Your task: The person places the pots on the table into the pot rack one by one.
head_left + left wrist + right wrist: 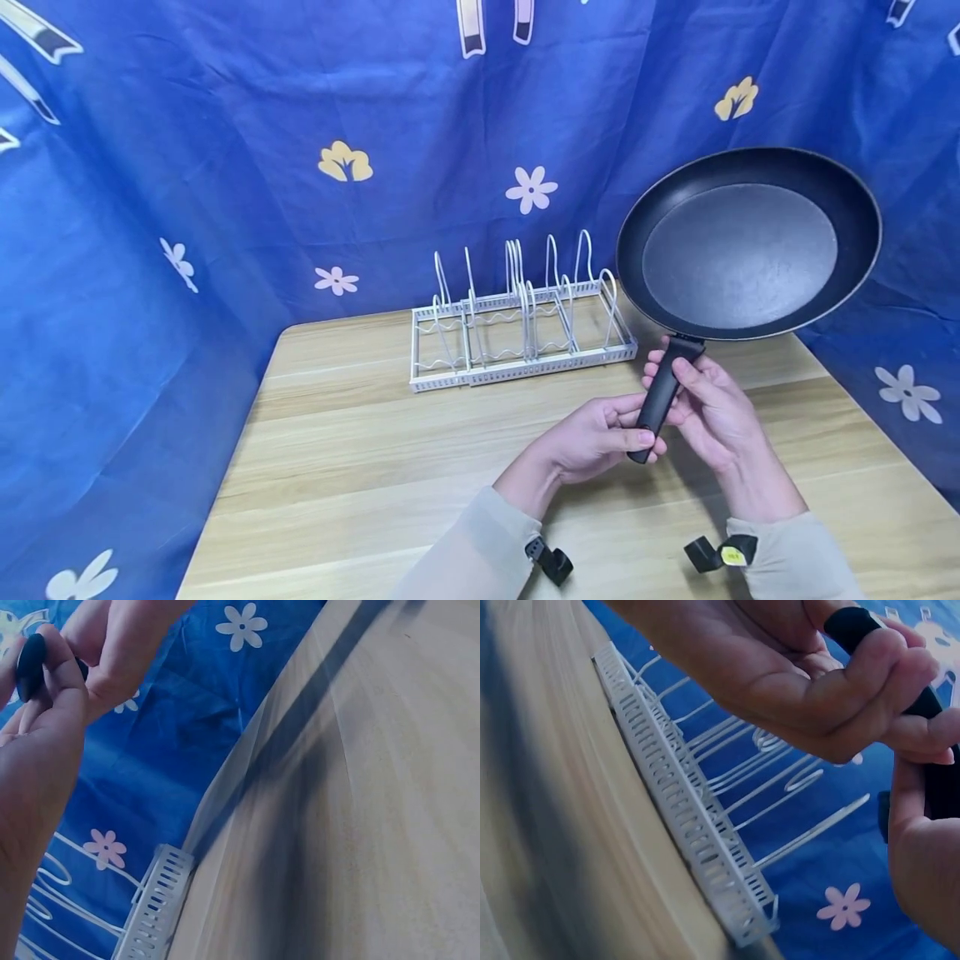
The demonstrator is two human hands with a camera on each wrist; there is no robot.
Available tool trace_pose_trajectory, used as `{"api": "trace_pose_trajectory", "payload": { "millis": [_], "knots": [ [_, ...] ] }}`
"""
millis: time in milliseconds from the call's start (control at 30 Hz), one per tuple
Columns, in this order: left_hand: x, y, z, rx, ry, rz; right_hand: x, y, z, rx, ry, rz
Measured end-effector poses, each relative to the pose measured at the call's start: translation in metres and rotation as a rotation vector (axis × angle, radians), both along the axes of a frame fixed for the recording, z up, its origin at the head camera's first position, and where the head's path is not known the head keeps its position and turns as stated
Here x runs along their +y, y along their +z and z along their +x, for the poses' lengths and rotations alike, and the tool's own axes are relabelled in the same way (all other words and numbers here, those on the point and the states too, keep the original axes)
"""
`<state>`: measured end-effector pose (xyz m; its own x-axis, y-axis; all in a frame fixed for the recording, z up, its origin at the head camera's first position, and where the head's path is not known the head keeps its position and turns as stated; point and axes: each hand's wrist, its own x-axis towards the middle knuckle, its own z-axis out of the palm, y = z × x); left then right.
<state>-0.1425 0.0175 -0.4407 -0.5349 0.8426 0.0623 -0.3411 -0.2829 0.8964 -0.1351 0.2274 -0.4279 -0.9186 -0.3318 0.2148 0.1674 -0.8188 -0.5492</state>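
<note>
A black frying pan (738, 250) is held up over the right side of the table, its inside facing the head camera. My right hand (716, 408) grips its black handle (662, 392) close to the pan body, thumb along the top. Lower down, my left hand (600, 437) pinches the handle's end between thumb and fingers. In the left wrist view the handle tip (31, 667) pokes out between the left fingers. The right wrist view shows both hands around the handle, with the pan body out of frame.
A white wire rack (525, 333) with upright loops stands at the back of the wooden table (360, 467), left of the pan. Blue curtain (420, 125) with flower prints hangs behind and along both sides. A black strap device (551, 560) sits on the left wrist.
</note>
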Motion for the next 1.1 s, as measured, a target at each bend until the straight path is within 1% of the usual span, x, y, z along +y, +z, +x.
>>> {"api": "trace_pose_trajectory", "payload": {
  "millis": [100,200,300,467,633,933,1100],
  "knots": [
    [-0.002,0.001,0.001,-0.01,0.0,0.014,-0.003,0.007,0.002,-0.001,-0.045,0.069],
    [-0.005,0.004,0.002,-0.004,0.01,-0.009,-0.007,0.015,0.004,-0.007,-0.07,0.125],
    [-0.008,0.007,0.002,0.031,0.025,-0.057,-0.011,0.021,0.006,-0.009,-0.098,0.174],
    [-0.013,0.014,0.003,0.116,0.067,-0.127,-0.018,0.028,0.007,0.0,-0.153,0.246],
    [-0.019,0.02,0.005,0.173,0.079,-0.157,-0.024,0.035,0.008,-0.002,-0.201,0.353],
    [-0.026,0.022,0.008,0.218,0.132,-0.195,-0.04,0.05,0.009,-0.029,-0.324,0.619],
    [-0.028,0.024,0.01,0.247,0.166,-0.216,-0.05,0.057,0.008,-0.027,-0.368,0.718]
  ]
}}
